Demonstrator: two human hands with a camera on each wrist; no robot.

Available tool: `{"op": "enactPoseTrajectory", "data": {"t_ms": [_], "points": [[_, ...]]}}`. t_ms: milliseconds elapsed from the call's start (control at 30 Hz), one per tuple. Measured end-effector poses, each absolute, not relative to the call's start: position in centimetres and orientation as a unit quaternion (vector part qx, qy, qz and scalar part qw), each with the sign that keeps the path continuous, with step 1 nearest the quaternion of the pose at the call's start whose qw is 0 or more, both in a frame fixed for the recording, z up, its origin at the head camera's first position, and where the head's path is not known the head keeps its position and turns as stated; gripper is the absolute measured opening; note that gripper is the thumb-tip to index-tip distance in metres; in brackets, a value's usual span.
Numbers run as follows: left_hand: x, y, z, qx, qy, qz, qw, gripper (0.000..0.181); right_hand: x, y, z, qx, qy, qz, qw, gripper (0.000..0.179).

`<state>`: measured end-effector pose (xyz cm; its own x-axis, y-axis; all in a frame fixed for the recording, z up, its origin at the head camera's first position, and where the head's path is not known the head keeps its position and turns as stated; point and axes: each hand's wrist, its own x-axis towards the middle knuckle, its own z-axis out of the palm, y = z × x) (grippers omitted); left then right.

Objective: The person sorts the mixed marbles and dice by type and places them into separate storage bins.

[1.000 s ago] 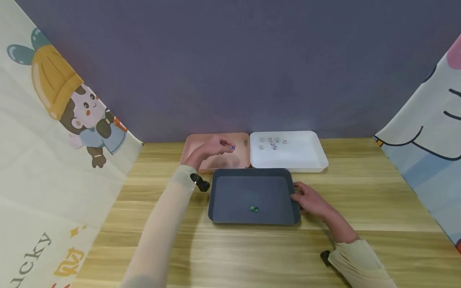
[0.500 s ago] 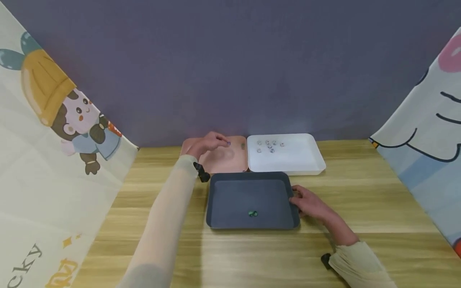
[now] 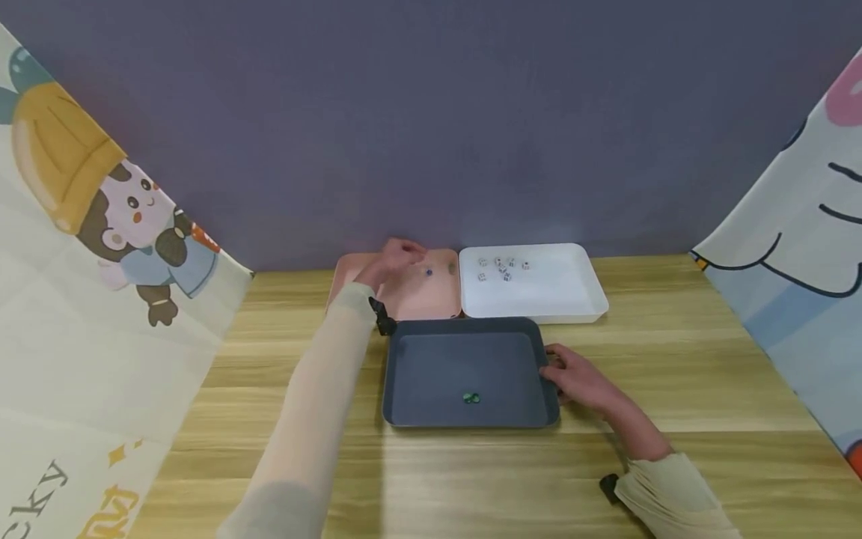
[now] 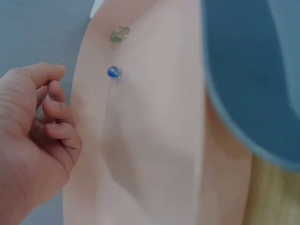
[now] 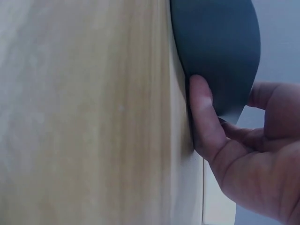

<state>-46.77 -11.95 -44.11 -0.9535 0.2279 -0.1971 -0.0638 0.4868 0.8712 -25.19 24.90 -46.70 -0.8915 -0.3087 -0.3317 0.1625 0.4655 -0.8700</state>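
My left hand [image 3: 396, 260] hovers over the pink tray [image 3: 434, 301] at the back left, fingers loosely bent and holding nothing. A blue marble [image 4: 114, 72] lies on that tray's floor beside the fingers, with green and clear marbles [image 4: 119, 34] near the far corner. In front stands a dark grey tray [image 3: 465, 358], with green marbles [image 3: 471, 397] near its front side. My right hand [image 5: 253, 157] grips the grey tray's right edge, thumb along the wall and the other fingers partly hidden behind it.
A white tray [image 3: 552, 292] with several dice [image 3: 502, 268] stands right of the pink one, against the dark back wall [image 3: 458, 127]. Wooden tabletop [image 3: 485, 486] surrounds the trays. Printed cloths [image 3: 87, 322] border the left and right sides.
My left hand has let go of the blue marble, which now lies in the pink tray, and has risen slightly away from it. The right hand keeps its hold on the grey tray.
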Motion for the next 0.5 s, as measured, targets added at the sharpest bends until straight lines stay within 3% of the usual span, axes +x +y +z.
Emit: {"op": "enactPoseTrajectory", "data": {"t_ms": [233, 500], "points": [[-45.9, -11.5, -42.4, 0.096, 0.86, 0.475, 0.162, 0.032, -25.2, 24.8, -46.4, -0.048, 0.824, -0.515, 0.232, 0.051], [-42.0, -8.1, -39.8, 0.275, 0.857, 0.373, 0.227, 0.029, -25.1, 24.7, -46.4, -0.048, 0.828, -0.509, 0.232, 0.053]]}}
